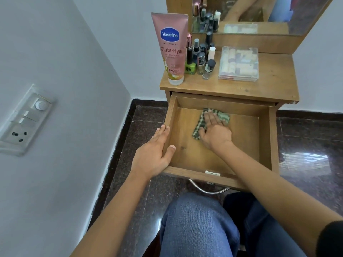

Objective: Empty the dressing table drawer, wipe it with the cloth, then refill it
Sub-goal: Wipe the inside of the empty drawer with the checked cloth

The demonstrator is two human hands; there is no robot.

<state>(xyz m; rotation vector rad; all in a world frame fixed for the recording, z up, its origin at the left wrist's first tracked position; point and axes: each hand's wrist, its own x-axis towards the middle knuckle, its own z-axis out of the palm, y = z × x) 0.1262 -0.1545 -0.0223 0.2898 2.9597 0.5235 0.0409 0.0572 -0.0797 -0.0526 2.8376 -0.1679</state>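
The wooden drawer (266,138) of the dressing table stands pulled out, with nothing inside but a green checked cloth (199,127). My right hand (216,130) lies flat on the cloth and presses it to the drawer floor near the back. My left hand (155,153) rests on the drawer's left wall, fingers straight along its outside and thumb over the rim. On the table top (269,88) stand a pink Vaseline tube (171,47), several nail polish bottles (201,58) and a clear plastic box (238,63) of small items.
A mirror (250,13) rises behind the table top. A grey wall with a switch and socket panel (24,119) runs along the left. Dark glossy floor tiles (306,164) surround the table. My jeans-clad knees (200,225) sit just below the drawer's metal handle (207,189).
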